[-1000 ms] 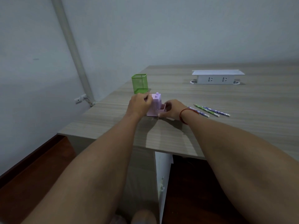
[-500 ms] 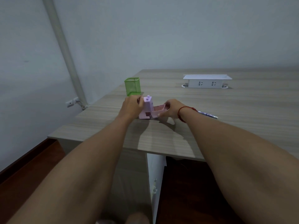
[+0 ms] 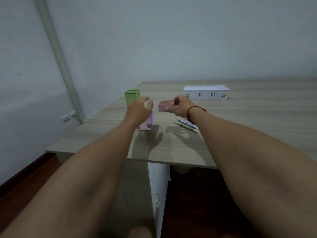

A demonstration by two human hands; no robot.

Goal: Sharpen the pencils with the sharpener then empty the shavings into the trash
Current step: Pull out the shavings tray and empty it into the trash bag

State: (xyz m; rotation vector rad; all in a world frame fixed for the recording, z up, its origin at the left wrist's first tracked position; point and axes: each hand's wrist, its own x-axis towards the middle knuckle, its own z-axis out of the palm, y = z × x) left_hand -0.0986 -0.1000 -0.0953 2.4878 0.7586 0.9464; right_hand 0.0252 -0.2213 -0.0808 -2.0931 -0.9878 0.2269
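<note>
My right hand [image 3: 181, 105] holds the small pink shavings drawer [image 3: 166, 105] in the air above the wooden desk [image 3: 240, 121], fingers pinching its right end. The lilac pencil sharpener [image 3: 147, 123] stands on the desk, partly hidden behind my left hand [image 3: 140, 109]. That hand hovers over the sharpener with loosely curled fingers and grips nothing. Several patterned pencils [image 3: 187, 125] lie on the desk under my right wrist.
A green mesh pen holder [image 3: 132, 97] stands behind my left hand. A white socket box [image 3: 206, 92] sits at the back of the desk. A white cabinet panel [image 3: 157, 186] and dark floor lie below the desk's front edge.
My right hand pulled the pink drawer out of the sharpener and lifted it up to the right. My left hand let go of the sharpener and rose above it.
</note>
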